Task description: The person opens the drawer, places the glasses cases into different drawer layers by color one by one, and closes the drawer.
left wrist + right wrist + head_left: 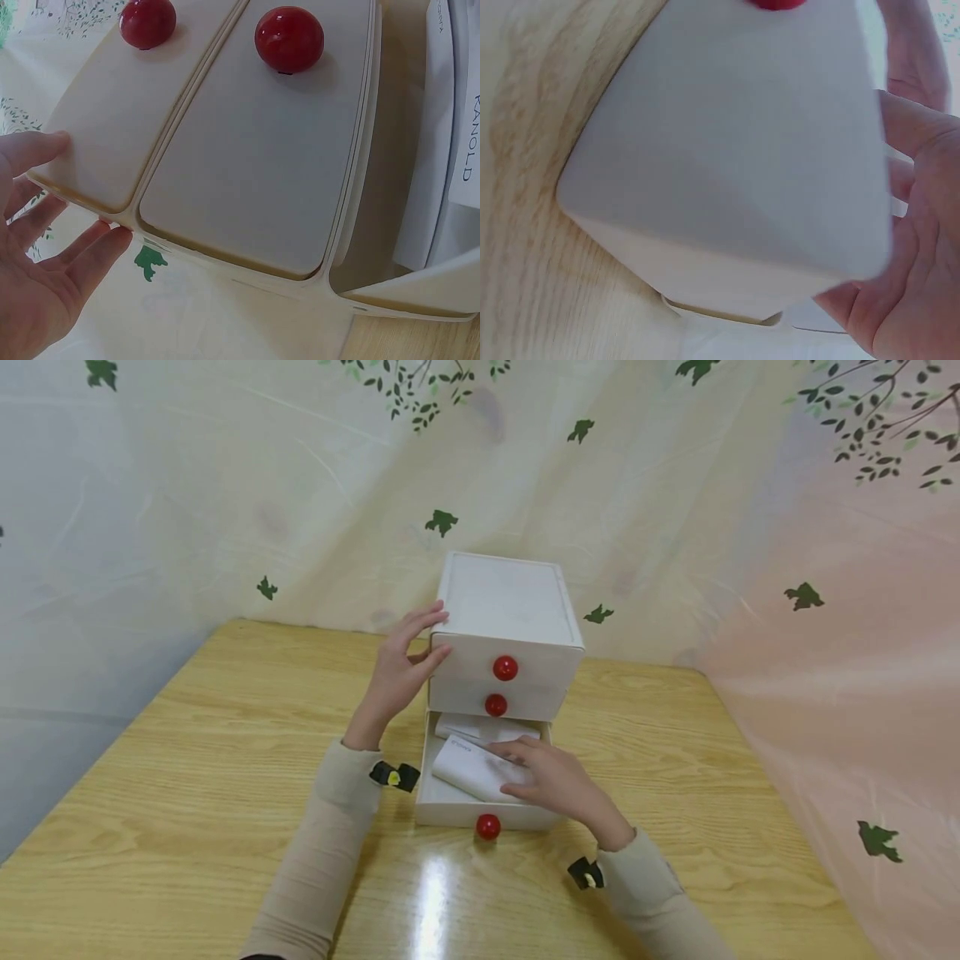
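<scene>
A white drawer unit [506,677] with red knobs stands on the table, its bottom drawer [442,814] pulled out. My left hand [397,672] braces the unit's upper left corner. Its thumb presses the top drawer's front, and its other fingers lie nearly straight along the side and top edge. In the bottom drawer a white box [465,768] with dark lettering lies slantwise. My right hand [558,777] reaches in and holds this box across its width, covering its right end. The right wrist view shows those fingers [904,124] behind the drawer front, which hides the box there.
Another white box [487,727] lies at the back of the bottom drawer. Both upper drawers are pushed in. A cloth backdrop [337,527] printed with leaves hangs behind the wooden table [225,777] and along its right side.
</scene>
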`<action>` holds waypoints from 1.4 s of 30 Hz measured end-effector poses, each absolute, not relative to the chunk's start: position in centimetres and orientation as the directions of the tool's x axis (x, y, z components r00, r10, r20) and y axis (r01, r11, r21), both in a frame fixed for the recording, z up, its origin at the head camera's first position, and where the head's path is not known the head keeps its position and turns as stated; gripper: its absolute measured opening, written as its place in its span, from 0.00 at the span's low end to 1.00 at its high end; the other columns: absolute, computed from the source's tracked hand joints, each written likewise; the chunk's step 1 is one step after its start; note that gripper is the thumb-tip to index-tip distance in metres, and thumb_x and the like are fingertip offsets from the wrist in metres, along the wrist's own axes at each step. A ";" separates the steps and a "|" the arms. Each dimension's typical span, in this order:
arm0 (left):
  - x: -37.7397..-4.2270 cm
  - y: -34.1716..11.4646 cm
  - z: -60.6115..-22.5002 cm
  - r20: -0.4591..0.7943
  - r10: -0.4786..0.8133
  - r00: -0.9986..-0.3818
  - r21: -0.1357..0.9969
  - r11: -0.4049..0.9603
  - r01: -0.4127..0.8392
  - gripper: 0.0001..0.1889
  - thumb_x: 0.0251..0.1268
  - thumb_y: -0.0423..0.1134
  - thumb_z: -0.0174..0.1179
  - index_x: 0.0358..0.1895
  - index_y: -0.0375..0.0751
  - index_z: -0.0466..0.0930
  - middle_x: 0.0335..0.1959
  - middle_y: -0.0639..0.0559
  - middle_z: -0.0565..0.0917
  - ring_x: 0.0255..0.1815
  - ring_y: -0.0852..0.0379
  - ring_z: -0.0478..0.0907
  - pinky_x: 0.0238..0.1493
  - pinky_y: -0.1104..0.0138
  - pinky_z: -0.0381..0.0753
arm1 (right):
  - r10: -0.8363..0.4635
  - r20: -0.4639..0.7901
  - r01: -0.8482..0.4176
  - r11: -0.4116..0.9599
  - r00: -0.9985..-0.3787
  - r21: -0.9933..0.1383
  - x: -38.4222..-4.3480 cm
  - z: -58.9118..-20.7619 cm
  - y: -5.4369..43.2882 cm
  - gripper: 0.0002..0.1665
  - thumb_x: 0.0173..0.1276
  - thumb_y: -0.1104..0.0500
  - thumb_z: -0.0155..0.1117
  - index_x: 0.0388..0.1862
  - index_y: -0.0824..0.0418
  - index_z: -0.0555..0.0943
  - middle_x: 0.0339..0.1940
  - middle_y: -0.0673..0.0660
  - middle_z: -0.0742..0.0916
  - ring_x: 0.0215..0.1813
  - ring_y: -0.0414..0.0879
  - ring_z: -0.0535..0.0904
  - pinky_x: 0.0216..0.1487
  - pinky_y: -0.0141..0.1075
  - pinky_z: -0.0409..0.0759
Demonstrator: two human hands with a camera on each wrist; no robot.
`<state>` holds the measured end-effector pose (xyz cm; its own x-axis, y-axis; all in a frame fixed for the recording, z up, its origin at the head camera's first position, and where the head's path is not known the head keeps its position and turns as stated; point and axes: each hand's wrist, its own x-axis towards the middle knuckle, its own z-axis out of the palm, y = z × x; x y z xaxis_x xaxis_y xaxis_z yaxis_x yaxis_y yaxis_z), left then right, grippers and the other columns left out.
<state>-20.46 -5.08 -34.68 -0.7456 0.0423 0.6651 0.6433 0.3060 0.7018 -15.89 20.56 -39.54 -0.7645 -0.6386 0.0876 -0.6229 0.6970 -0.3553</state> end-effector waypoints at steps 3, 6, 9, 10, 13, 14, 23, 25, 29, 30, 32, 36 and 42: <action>-20.4 -5.1 -34.7 0.663 0.044 -0.747 0.702 0.309 0.641 0.22 0.63 0.30 0.62 0.61 0.33 0.75 0.70 0.43 0.70 0.68 0.46 0.70 0.52 0.51 0.82 | -0.620 0.096 -0.589 0.670 -0.778 -0.452 -15.3 -39.1 21.1 0.29 0.61 0.55 0.71 0.63 0.55 0.77 0.54 0.55 0.85 0.50 0.49 0.82 0.45 0.40 0.84; -20.5 -5.1 -34.7 0.660 0.045 -0.750 0.704 0.311 0.638 0.22 0.63 0.30 0.62 0.61 0.33 0.74 0.70 0.43 0.70 0.68 0.46 0.70 0.52 0.51 0.82 | -0.622 0.103 -0.556 0.597 -0.776 -0.579 -14.7 -38.9 21.6 0.27 0.63 0.57 0.70 0.62 0.58 0.78 0.51 0.56 0.86 0.48 0.48 0.82 0.42 0.34 0.84; -20.5 -5.1 -34.8 0.661 0.045 -0.749 0.704 0.307 0.640 0.22 0.64 0.30 0.62 0.61 0.34 0.75 0.70 0.43 0.70 0.68 0.46 0.70 0.52 0.52 0.82 | -0.651 0.120 -0.537 0.493 -0.750 -0.684 -14.1 -38.9 22.0 0.27 0.64 0.58 0.69 0.62 0.61 0.77 0.49 0.60 0.86 0.46 0.47 0.83 0.40 0.30 0.84; -20.5 -5.0 -34.8 0.662 0.044 -0.748 0.705 0.304 0.641 0.22 0.64 0.30 0.62 0.61 0.34 0.75 0.70 0.43 0.70 0.68 0.46 0.70 0.52 0.52 0.82 | -0.661 0.125 -0.533 0.462 -0.740 -0.709 -13.9 -38.9 22.0 0.27 0.64 0.59 0.68 0.61 0.62 0.77 0.49 0.61 0.87 0.45 0.47 0.83 0.39 0.30 0.84; -20.5 -5.0 -34.8 0.664 0.043 -0.746 0.705 0.297 0.645 0.22 0.64 0.29 0.62 0.61 0.33 0.75 0.70 0.43 0.70 0.67 0.46 0.70 0.52 0.52 0.82 | -0.683 0.130 -0.520 0.404 -0.719 -0.752 -13.2 -38.9 22.1 0.26 0.64 0.59 0.68 0.60 0.64 0.77 0.47 0.63 0.87 0.43 0.43 0.83 0.37 0.31 0.84; -20.5 -5.0 -34.8 0.664 0.043 -0.746 0.705 0.297 0.644 0.22 0.64 0.29 0.62 0.61 0.33 0.75 0.70 0.43 0.70 0.67 0.46 0.71 0.52 0.52 0.82 | -0.687 0.128 -0.517 0.397 -0.716 -0.758 -13.0 -38.9 22.0 0.25 0.64 0.59 0.68 0.60 0.64 0.77 0.47 0.63 0.87 0.43 0.42 0.83 0.37 0.32 0.84; -20.5 -5.0 -34.8 0.665 0.044 -0.745 0.702 0.302 0.645 0.22 0.64 0.30 0.62 0.61 0.33 0.75 0.70 0.43 0.70 0.67 0.46 0.71 0.52 0.52 0.82 | -0.716 0.056 -0.474 0.399 -0.696 -0.785 -11.4 -40.0 22.1 0.18 0.65 0.58 0.67 0.52 0.63 0.81 0.46 0.59 0.87 0.42 0.38 0.82 0.38 0.30 0.84; -20.5 -5.0 -34.8 0.668 0.043 -0.743 0.700 0.302 0.647 0.21 0.64 0.30 0.62 0.61 0.33 0.75 0.70 0.43 0.71 0.67 0.46 0.71 0.52 0.52 0.82 | -0.709 0.044 -0.475 0.424 -0.704 -0.771 -11.1 -40.2 22.2 0.16 0.65 0.57 0.67 0.50 0.62 0.82 0.46 0.58 0.87 0.42 0.37 0.82 0.39 0.28 0.84; -20.5 -5.0 -34.7 0.667 0.044 -0.744 0.701 0.300 0.647 0.22 0.64 0.29 0.62 0.61 0.33 0.75 0.70 0.43 0.71 0.67 0.46 0.71 0.51 0.52 0.82 | -0.689 0.026 -0.484 0.481 -0.724 -0.731 -10.5 -40.4 22.4 0.14 0.66 0.57 0.67 0.48 0.61 0.83 0.44 0.56 0.88 0.41 0.38 0.84 0.41 0.28 0.83; -20.5 -5.0 -34.7 0.666 0.043 -0.745 0.703 0.298 0.646 0.22 0.63 0.29 0.62 0.61 0.33 0.75 0.70 0.43 0.71 0.67 0.46 0.71 0.51 0.52 0.82 | -0.685 0.020 -0.483 0.493 -0.729 -0.724 -10.4 -40.5 22.4 0.13 0.66 0.57 0.66 0.47 0.61 0.83 0.43 0.56 0.89 0.41 0.38 0.84 0.42 0.28 0.83; -20.5 -5.0 -34.7 0.665 0.042 -0.746 0.705 0.296 0.645 0.22 0.63 0.29 0.62 0.61 0.33 0.75 0.69 0.43 0.71 0.67 0.46 0.71 0.51 0.52 0.82 | -0.675 0.007 -0.475 0.511 -0.737 -0.716 -10.2 -40.7 22.4 0.13 0.66 0.58 0.66 0.47 0.62 0.83 0.42 0.56 0.89 0.41 0.39 0.85 0.44 0.29 0.83; -20.7 -5.1 -34.8 0.666 0.040 -0.745 0.703 0.297 0.646 0.22 0.63 0.29 0.62 0.61 0.33 0.75 0.69 0.43 0.71 0.67 0.47 0.71 0.51 0.52 0.83 | -0.660 -0.021 -0.453 0.539 -0.751 -0.710 -9.9 -41.2 22.4 0.11 0.66 0.58 0.65 0.44 0.62 0.84 0.39 0.55 0.89 0.38 0.37 0.84 0.43 0.27 0.82; -20.8 -5.2 -35.0 0.672 0.045 -0.739 0.695 0.306 0.651 0.22 0.64 0.30 0.62 0.61 0.34 0.75 0.69 0.44 0.71 0.66 0.47 0.71 0.51 0.52 0.83 | -0.631 -0.038 -0.398 0.534 -0.775 -0.746 -9.9 -42.1 22.1 0.10 0.65 0.58 0.66 0.40 0.65 0.84 0.34 0.56 0.89 0.35 0.37 0.83 0.35 0.27 0.82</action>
<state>-20.79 -5.16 -35.00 -0.7392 0.0455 0.6719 0.6506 0.3058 0.6951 -9.87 22.15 -42.09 -0.7748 -0.6310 -0.0385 -0.3979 0.5340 -0.7460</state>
